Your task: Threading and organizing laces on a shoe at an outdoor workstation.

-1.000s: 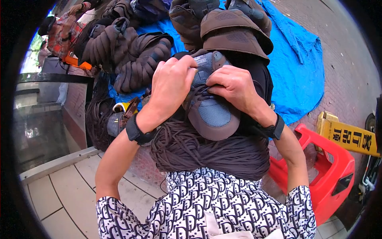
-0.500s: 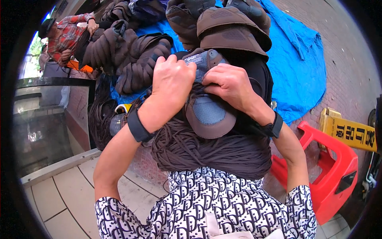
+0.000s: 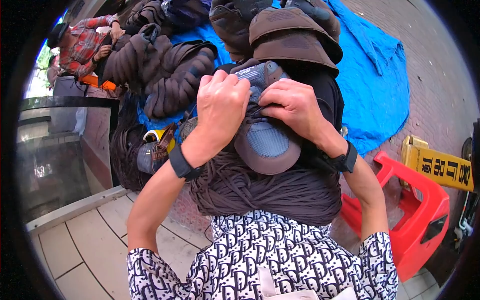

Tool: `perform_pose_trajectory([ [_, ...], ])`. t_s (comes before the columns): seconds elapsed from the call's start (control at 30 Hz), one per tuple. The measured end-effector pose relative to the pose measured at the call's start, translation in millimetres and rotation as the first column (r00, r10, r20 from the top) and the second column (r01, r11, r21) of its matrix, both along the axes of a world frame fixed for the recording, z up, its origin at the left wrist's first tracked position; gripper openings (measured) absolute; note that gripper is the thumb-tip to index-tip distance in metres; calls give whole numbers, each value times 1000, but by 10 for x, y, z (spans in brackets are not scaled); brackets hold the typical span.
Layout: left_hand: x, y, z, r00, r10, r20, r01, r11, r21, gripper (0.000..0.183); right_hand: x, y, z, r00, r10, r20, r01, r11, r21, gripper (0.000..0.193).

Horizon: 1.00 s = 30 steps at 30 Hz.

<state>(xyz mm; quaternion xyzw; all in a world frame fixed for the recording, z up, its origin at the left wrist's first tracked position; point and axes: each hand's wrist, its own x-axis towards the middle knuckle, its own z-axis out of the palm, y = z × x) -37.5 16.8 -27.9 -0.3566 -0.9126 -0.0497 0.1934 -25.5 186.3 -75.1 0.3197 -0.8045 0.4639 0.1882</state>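
Note:
A shoe upper with a blue mesh toe panel and a brown rim lies in front of me, toe toward my body. My left hand is closed over its left edge, by the tongue; the fingertips are hidden. At the eyelets on the right side, my right hand pinches with thumb and fingers. A dark shoelace crosses the opening between my hands. Across my lap rests a thick bundle of dark brown shoelaces, below the toe.
Brown shoe uppers are stacked beyond my hands, with more nested rows at the left on a blue tarp. A red plastic stool and a yellow sign stand at right. Another person sits far left.
Both hands and the shoe upper have shifted slightly to the right, my left forearm with them. The other person's lower hand has moved up and to the right.

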Motion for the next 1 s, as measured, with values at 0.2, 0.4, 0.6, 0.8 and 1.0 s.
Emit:
perform_pose_trajectory([
  [0.2, 64, -25, -37, 998, 61, 35, -65, 990, 123, 5, 25, 20, -10, 999, 16, 39, -14, 999, -42, 14],
  [0.4, 15, 0, -39, 995, 79, 62, -84, 992, 91, 6, 31, 6, -20, 999, 15, 35, -13, 998, -69, 15],
  [0.6, 11, 67, -37, 996, 63, 57, -71, 988, 138, 8, 6, 54, -24, 999, 28, 23, -27, 998, -65, 15],
  [0.8, 51, 159, -72, 993, 20, 119, -52, 962, 267, 14, -41, 61, 78, 998, -67, -8, 67, 998, 2, 16],
  [1.0, 64, 112, -94, 982, 33, 186, -95, 938, 334, 21, -223, -24, 187, 951, -99, -291, 176, 952, 251, 7],
])
